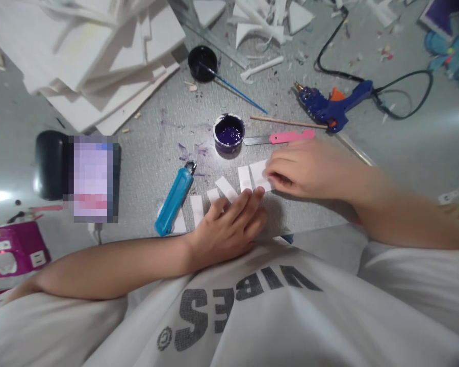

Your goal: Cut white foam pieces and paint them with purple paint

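Observation:
Several small white strips [197, 210] lie in a fanned row on the table near its front edge. My left hand [229, 224] rests over the lower ends of the strips, palm down with fingers stretched out. Beside it, my right hand [300, 168] has its fingers curled and pinched at the edge of a wider white piece [259, 173] at the row's right end. A blue utility knife [175, 200] lies left of the strips. Just beyond them stand a small cup of dark purple paint [229, 134] and a pink-handled blade [291, 136].
A blue glue gun [334, 104] with its black cord lies at the back right, near a thin wooden stick [286, 121]. A black cup [202, 63] holds a blue brush. White foam sheets [110, 61] are stacked at the left, above a phone [94, 181].

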Motion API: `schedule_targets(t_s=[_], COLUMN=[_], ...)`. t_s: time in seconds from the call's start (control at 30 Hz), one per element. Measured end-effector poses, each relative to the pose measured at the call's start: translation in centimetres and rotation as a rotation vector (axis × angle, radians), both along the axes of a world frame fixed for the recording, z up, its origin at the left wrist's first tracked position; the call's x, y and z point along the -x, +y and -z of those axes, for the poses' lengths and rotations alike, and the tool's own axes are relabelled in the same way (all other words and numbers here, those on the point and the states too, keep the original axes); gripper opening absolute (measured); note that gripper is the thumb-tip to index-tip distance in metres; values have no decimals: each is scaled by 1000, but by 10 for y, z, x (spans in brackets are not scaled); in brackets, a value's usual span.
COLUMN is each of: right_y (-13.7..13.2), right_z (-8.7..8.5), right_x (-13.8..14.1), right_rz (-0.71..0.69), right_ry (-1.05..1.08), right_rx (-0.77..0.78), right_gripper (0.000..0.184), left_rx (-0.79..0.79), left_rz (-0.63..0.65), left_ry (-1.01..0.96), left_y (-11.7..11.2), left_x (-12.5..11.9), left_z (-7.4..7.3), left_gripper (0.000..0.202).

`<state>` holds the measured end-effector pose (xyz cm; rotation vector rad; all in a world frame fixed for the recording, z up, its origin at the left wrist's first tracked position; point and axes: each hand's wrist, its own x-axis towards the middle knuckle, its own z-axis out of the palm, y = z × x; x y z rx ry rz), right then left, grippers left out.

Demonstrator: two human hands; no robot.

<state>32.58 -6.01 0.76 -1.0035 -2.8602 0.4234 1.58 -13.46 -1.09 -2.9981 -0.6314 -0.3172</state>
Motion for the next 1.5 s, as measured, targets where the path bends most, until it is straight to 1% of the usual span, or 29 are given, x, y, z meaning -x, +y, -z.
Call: schedule_targets(t_s=[0.07,0.13,0.2,0.3,0.4,0.53,0.63,0.77,0.83,0.93,0.97,1.03,1.1,1.17,1.3,1.43,1.5], right_y=[0,1,2,3,3,3,4,5,6,7,7,8,8,7,6,6,6], right_z=[-1,-2,-5,-6,-6,-4,0,5,5,1,0,0,4,10,20,19,17], right_x=[0,1,2,3,3,1,1,2,3,2,2,1,0,-1,-2,-3,-3], right_rz=[-3,1,8,19,34,-7,-34,-35,-29,-20,-20,-32,-37,-13,44,48,43], right_ry=[-7,-41,-76,-78,-42,-38,-28,60,72,25,11,-1,8,30,53,37,30], right_rx=[-15,10,42,58,81,69,16,-65,-55,5,12,2,-7,-5,18,19,13], right_gripper=[40,40,40,38,31,27,29,29,29,30,30,31,31,29,27,27,27], left_rx=[-20,-39,-50,-32,10,16,31,63,73,94,97,77,28,-13,-31,-54,-56], left_rz=[-4,-2,-5,-49,-95,-126,-145,-142,-151,-161,-147,-104,-74,-78,-76,-40,-33], left_ry=[-15,-37,-56,-84,-97,-67,-62,-68,-65,-72,-88,-137,-166,-144,-91,-115,-117], left_y=[1,1,2,1,1,0,-1,-4,-5,-4,-4,-3,-2,-1,2,2,1], left_x=[0,-1,-1,-1,-1,-1,0,2,2,2,3,3,4,3,0,0,0], left_z=[0,1,2,6,9,11,13,16,17,17,17,16,14,10,3,5,8], left_gripper=[41,42,47,67,87,99,98,99,100,98,96,83,66,56,53,51,55])
